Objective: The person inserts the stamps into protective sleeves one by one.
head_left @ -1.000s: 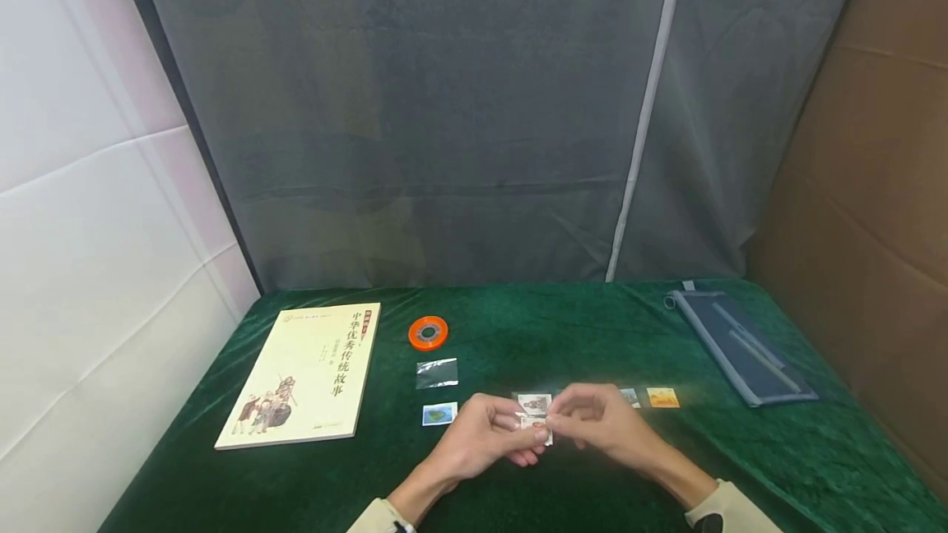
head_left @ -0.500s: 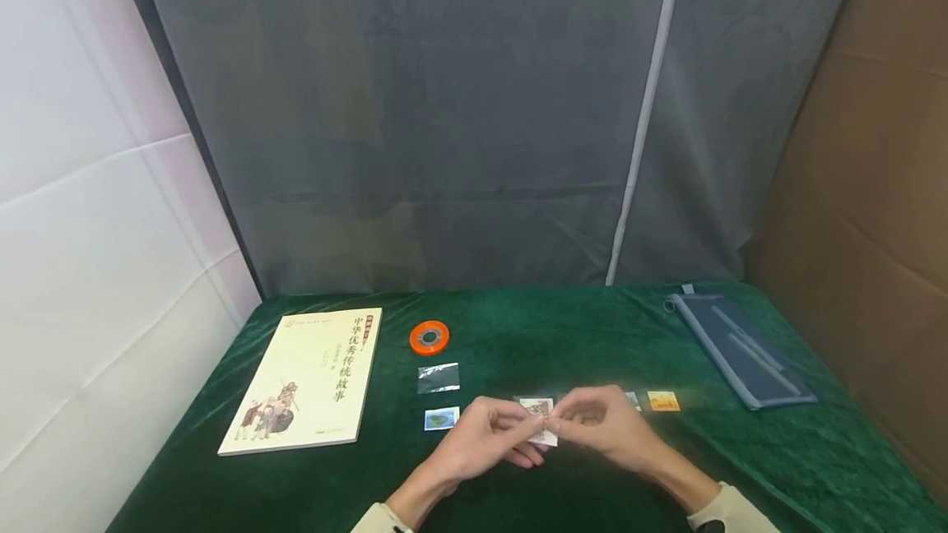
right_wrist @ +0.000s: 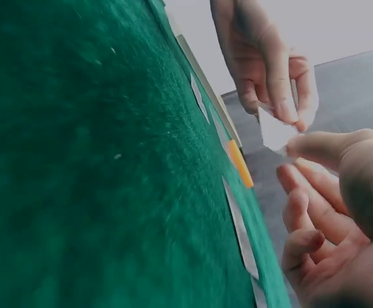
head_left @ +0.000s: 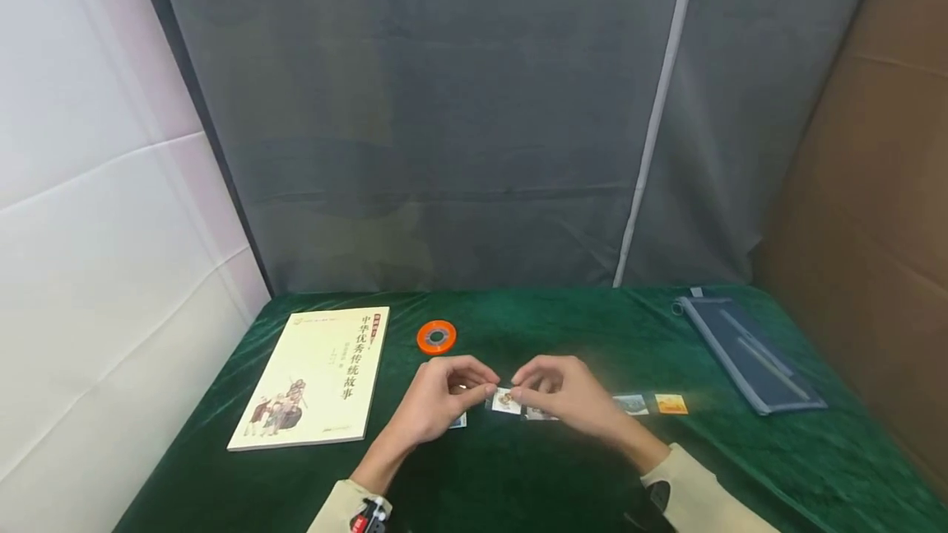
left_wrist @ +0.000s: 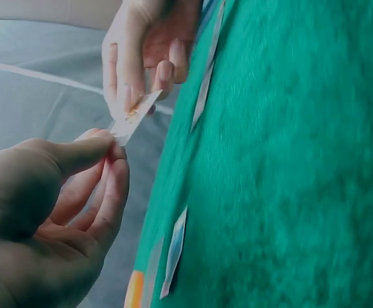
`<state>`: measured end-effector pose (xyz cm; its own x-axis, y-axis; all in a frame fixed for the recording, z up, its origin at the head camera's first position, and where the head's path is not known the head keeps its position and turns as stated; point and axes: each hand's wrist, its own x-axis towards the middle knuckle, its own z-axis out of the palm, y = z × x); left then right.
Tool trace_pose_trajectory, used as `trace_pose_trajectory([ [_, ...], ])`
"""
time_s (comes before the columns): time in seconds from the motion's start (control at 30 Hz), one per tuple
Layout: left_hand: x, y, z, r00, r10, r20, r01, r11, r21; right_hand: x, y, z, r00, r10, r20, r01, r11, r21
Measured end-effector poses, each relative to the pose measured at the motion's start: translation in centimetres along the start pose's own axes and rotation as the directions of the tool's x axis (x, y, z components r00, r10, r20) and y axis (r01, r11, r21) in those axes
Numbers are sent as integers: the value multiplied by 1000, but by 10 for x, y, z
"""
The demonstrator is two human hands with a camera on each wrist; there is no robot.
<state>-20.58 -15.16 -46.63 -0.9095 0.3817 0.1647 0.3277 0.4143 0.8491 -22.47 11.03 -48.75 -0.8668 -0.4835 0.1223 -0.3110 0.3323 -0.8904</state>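
Between the two hands, raised above the green cloth, is a small pale postage stamp (head_left: 506, 400) with a brownish picture, its edge in clear film. My left hand (head_left: 442, 401) pinches its left edge between thumb and forefinger. My right hand (head_left: 569, 400) pinches the opposite edge; its other fingers curl loosely in the right wrist view. Seen from the right wrist, the stamp (right_wrist: 276, 133) shows a blank white face. Another stamp (head_left: 538, 414) lies on the cloth, partly behind the right hand. A blue-edged stamp (head_left: 459, 420) is mostly hidden by the left hand.
A cream book (head_left: 314, 381) lies at the left and an orange ring-shaped roll (head_left: 436, 337) behind the left hand. To the right are a bluish stamp (head_left: 632, 405), an orange stamp (head_left: 671, 404) and a dark zip pouch (head_left: 748, 352). Grey fabric (head_left: 459, 146) stands behind.
Both hands have moved left and away from the body, with one stamp held between them. Another stamp now lies on the cloth by the right hand. The left hand now covers the clear film piece.
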Motion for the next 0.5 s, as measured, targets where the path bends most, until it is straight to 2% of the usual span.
trace_pose_trajectory([
  [0.2, 1, -5, -3, 999, -5, 33, 3, 998, 68, 14, -2, 8, 997, -71, 17, 72, 984, -163],
  [0.33, 1, -8, -2, 998, -16, 53, 10, 994, 106, 18, -1, 12, 997, -59, 49, 68, 975, -210],
  [0.5, -1, -14, -1, 999, 2, 47, -10, 986, 165, 22, 2, 17, 994, -80, 75, 98, 955, -279],
])
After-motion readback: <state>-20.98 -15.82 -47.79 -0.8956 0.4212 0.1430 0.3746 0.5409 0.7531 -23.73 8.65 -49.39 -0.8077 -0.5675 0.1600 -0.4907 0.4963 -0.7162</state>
